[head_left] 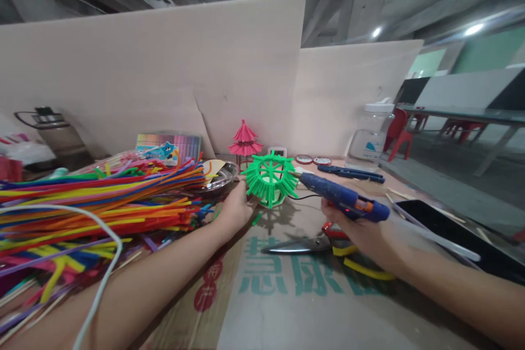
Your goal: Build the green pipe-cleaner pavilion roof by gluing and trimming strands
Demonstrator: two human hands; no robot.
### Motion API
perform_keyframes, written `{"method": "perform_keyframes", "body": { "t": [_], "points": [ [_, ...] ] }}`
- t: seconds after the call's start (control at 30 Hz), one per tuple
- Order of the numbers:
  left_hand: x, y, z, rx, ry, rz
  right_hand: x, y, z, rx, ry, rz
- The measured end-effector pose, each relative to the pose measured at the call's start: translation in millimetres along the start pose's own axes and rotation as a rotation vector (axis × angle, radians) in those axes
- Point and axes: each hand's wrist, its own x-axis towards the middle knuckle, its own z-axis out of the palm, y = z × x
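Note:
My left hand (234,209) is closed on the left side of a green ring-shaped piece (269,188) built from pipe cleaners, with spokes across its middle and short strips all around. My right hand (344,220) grips a blue hot glue gun (342,197), its nozzle touching or very near the right edge of the green piece. A small red light shows on the gun. Below lie scissors (301,245) with red handles, partly hidden by my right hand, and yellow pipe cleaner pieces (369,272). Behind stands a pink pagoda-like model (245,139) with a tiered roof.
Bundles of coloured pipe cleaners (102,191) cover the left side, crossed by a white cable (117,246). A metal bowl (223,178), marker set (170,145), pliers-like blue tool (350,173), clear bottle (368,136), dark flask (61,134) and phone (430,224) surround the printed cardboard (197,322).

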Motion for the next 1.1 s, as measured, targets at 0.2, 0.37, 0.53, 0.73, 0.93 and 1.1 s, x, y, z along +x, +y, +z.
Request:
{"method": "perform_keyframes", "body": {
  "t": [0.2,0.37,0.53,0.73,0.93,1.1],
  "points": [
    [-2,13,-1.9,0.059,-0.048,0.058,-3,-2,5,0.005,-0.121,-0.031],
    [-4,23,-4.7,0.170,-0.054,0.106,-3,-6,6,0.006,-0.162,0.006],
    [-6,23,-5.7,0.246,-0.055,0.094,-5,-6,13,0.131,-0.079,0.117],
    [-7,23,-6.1,0.278,-0.026,0.078,-3,-15,14,0.121,-0.036,0.198],
    [-6,23,-5.4,0.277,-0.045,0.051,-4,-12,14,0.059,-0.042,0.146],
    [-7,26,-5.9,0.294,-0.058,0.057,-3,-12,14,0.044,-0.046,0.114]
  ]
}}
